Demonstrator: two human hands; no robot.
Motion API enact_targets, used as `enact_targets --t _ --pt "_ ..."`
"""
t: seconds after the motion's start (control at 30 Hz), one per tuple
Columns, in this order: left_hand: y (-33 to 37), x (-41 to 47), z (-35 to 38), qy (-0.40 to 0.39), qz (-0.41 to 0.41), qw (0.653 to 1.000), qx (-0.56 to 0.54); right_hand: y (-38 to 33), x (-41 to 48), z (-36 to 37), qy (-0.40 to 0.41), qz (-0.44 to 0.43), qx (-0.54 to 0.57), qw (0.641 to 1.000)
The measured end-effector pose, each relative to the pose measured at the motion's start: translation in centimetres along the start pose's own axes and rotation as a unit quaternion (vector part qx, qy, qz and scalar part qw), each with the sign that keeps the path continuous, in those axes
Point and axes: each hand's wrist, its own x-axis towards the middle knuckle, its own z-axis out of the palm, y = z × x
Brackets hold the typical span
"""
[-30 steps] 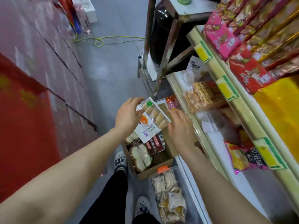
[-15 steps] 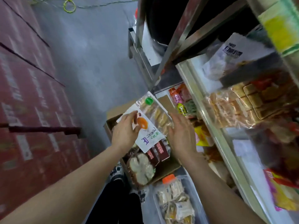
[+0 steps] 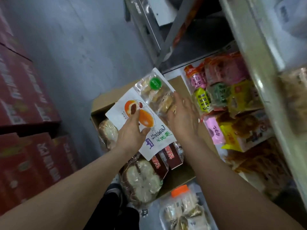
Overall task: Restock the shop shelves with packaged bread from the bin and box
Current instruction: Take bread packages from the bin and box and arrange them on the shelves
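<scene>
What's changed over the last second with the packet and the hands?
The view has dipped closer to the snack packs on the low shelf; nothing was let go. The left hand still grips the bread packet on its white label, the right hand still lies straight-fingered on its right edge. The packet stays above the cardboard box.

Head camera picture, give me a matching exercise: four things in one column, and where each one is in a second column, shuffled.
Things:
1. bread packet
2. round loaf
3. red cartons
4. orange clip

Places:
A. on the clear bin at the bottom edge
B. stacked on the left side
C. lying in the cardboard box
D. between the left hand and the right hand, over the box

Pairs: 1-D, 2-C, 3-B, 4-A
</scene>
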Motion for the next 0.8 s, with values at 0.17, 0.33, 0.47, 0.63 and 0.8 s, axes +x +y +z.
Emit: enact_targets --t 0.17,0.33,0.47,0.63,0.8 --pt "-2.0 2.5 2.7 -0.024 -0.007 1.000 -0.004 2.1 2.2 3.9 -0.048 0.060 -0.031 0.997" --pt "-2.9 3.5 3.2 -0.040 -0.002 0.999 0.005 2.8 1.7 5.5 -0.076 0.078 -0.035 0.993" --pt "-2.5 3.9 2.7 -0.061 0.053 0.997 0.019 2.2 -1.2 6.2 -0.089 0.111 0.026 0.989" --pt "-1.8 4.6 2.4 -0.084 0.081 0.992 0.046 0.7 -5.0 7.1 -0.097 0.167 0.060 0.979" --pt "-2.2 4.4 2.4 -0.099 0.144 0.980 0.094 -0.9 -8.0 7.6 -0.127 0.239 0.137 0.953"
